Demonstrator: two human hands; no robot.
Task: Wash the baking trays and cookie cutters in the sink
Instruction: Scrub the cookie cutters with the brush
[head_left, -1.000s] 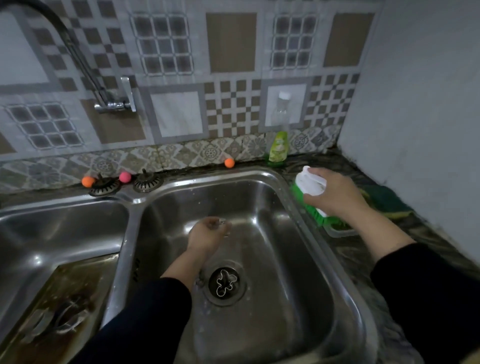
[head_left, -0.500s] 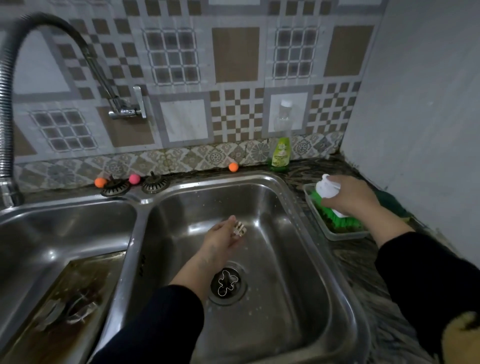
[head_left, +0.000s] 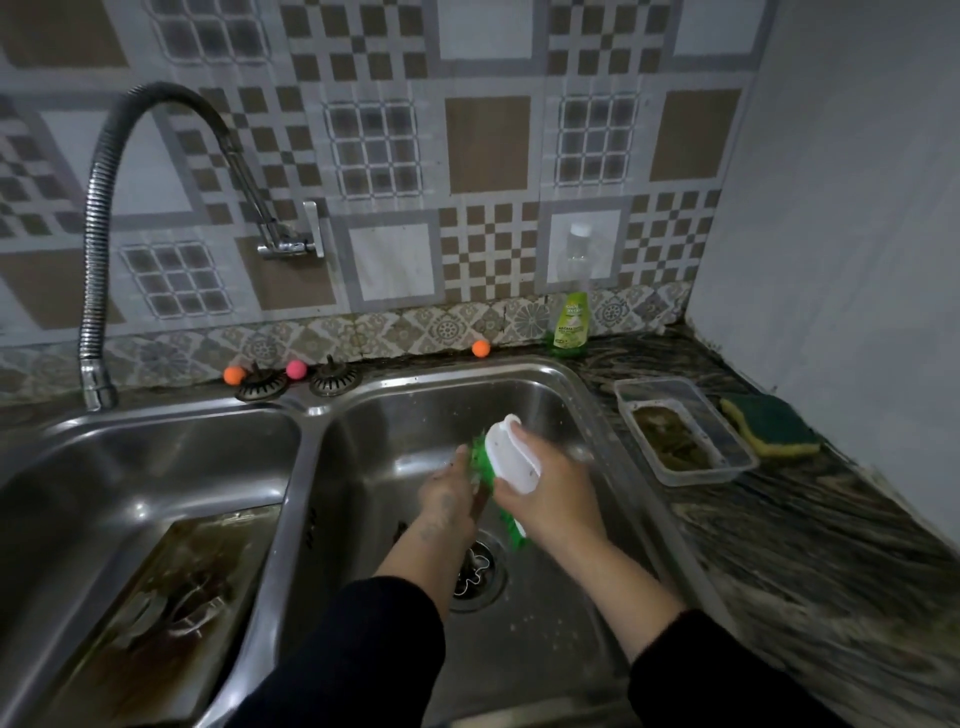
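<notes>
The scrubbing brush (head_left: 511, 462) hides whatever the left hand (head_left: 447, 499) holds. The left forearm partly covers the cookie cutter (head_left: 475, 574) on the drain.

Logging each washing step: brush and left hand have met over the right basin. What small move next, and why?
Probably stroke the brush across whatever the left hand holds: its green bristles face that hand, the right hand grips its white back. The piece itself is hidden.

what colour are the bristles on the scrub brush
Bright green, under a white handle; the scrub brush shows only in the head view, held by the right hand.
</notes>
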